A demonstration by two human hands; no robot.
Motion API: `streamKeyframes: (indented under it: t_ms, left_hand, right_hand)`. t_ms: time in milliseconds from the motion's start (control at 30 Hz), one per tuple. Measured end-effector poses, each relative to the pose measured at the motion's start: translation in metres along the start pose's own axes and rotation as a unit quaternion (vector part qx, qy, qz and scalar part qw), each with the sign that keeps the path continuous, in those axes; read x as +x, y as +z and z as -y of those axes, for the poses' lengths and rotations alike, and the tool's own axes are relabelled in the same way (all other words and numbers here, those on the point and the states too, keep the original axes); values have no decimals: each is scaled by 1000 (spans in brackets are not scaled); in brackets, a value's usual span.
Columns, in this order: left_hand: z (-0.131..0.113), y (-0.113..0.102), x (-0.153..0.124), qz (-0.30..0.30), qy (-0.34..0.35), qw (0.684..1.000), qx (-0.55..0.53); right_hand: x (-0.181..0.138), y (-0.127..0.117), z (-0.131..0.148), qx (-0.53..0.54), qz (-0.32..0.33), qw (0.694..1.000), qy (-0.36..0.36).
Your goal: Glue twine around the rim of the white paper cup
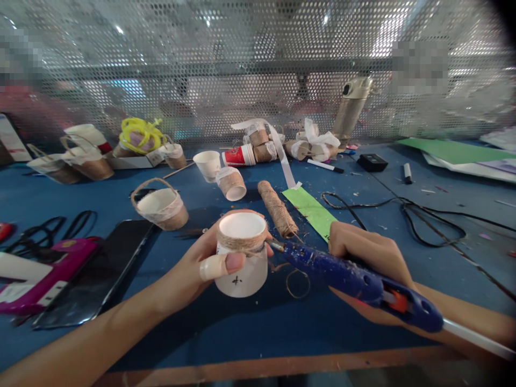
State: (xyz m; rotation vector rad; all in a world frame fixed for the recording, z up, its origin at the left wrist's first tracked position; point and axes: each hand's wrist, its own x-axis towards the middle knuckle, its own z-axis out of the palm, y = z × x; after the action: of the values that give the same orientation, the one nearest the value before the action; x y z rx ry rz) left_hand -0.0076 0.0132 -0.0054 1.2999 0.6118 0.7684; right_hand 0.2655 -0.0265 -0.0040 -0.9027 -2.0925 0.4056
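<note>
My left hand (213,258) grips a white paper cup (242,279), its rim facing up and slightly toward me. Twine (242,242) is wound round the cup's upper part, and a bandage wraps my left thumb. In my right hand (366,252) is a blue hot glue gun (334,269), its nozzle at the right side of the twine; a white glue stick (475,336) sticks out of its back end. Just behind the cup lies a roll of twine (278,209). A loose twine end (298,285) curls on the table right of the cup.
A twine-handled basket cup (165,209) and a black phone (100,274) are at left. Several more cups (207,164) stand behind. A green strip (308,209) and a black cable (427,215) lie at right. A perforated metal panel (258,70) closes the back.
</note>
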Motion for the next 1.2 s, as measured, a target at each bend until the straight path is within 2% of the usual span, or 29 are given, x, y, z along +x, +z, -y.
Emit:
streamKeyframes:
  t_ms: [200, 467, 667, 800, 900, 1200]
  left_hand:
    - [0, -1, 0, -6, -8, 1000, 6]
    - [0, 5, -1, 8, -7, 993, -121]
    - [-7, 10, 2, 9, -10, 995, -100]
    - [-7, 9, 3, -17, -28, 996, -88]
    - [-6, 7, 2, -15, -40, 996, -84]
    - [-6, 6, 1, -8, -17, 998, -66]
  right_hand:
    - [-1, 1, 1, -1, -2, 1000, 2]
    - [0, 2, -1, 1, -2, 1000, 19]
    - [-2, 1, -1, 7, -4, 1000, 21]
    - [-3, 2, 1, 19, -12, 1000, 5]
    - [-2, 2, 3, 9, -15, 1000, 13]
    - [0, -1, 0, -1, 4, 1000, 26]
